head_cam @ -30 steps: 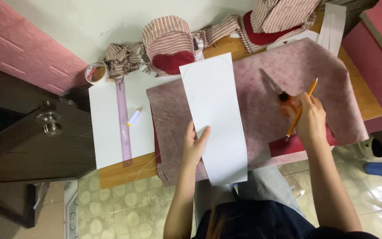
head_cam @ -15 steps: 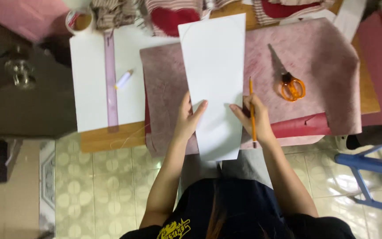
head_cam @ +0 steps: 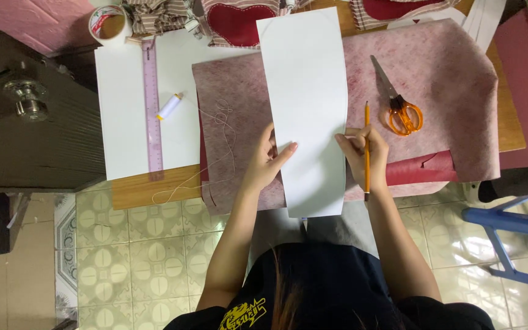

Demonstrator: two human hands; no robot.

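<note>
A tall white paper template (head_cam: pixel 305 91) lies on a pinkish-maroon sheet of fabric (head_cam: pixel 447 79) spread over the wooden table (head_cam: pixel 142 190). My left hand (head_cam: pixel 268 157) presses flat on the template's lower left edge. Against the template's right edge rests my right hand (head_cam: pixel 362 146), holding a yellow pencil (head_cam: pixel 366 143) upright. Orange-handled scissors (head_cam: pixel 398 101) lie on the fabric just right of that hand.
A large white sheet (head_cam: pixel 123 110) with a pink ruler (head_cam: pixel 152 104) and a small white thread spool (head_cam: pixel 170 106) lies at left. A tape roll (head_cam: pixel 110 23) and striped cloth pieces with a red heart (head_cam: pixel 233 18) sit at the back. A blue stool (head_cam: pixel 514 232) stands at right.
My right hand put the scissors down on the fabric, then brought the pencil left to the template's right edge. My left hand stayed on the template. The view moved closer.
</note>
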